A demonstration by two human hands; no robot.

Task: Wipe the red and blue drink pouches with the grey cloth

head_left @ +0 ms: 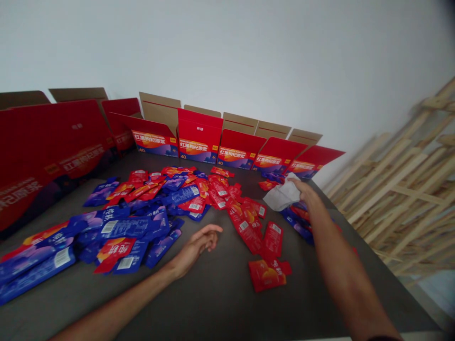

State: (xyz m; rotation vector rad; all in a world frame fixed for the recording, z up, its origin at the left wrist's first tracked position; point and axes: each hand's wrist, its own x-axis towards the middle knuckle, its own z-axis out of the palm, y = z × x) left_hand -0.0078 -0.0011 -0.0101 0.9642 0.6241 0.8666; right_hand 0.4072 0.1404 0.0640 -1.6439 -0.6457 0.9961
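Gripping a cloth point(282, 194) in the right hand point(304, 190) — near mixed pouches point(295, 224). Holding the left hand point(199, 244) half-open, loosely curled, over the table point(216, 303) — between blue pouches point(162, 248) and red pouches point(273, 239).

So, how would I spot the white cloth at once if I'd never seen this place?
Find the dark table with a row of red boxes along its back. In front of the row's right end, the right hand holds a crumpled cloth. It is plain white, while the packets around it are printed red and blue.
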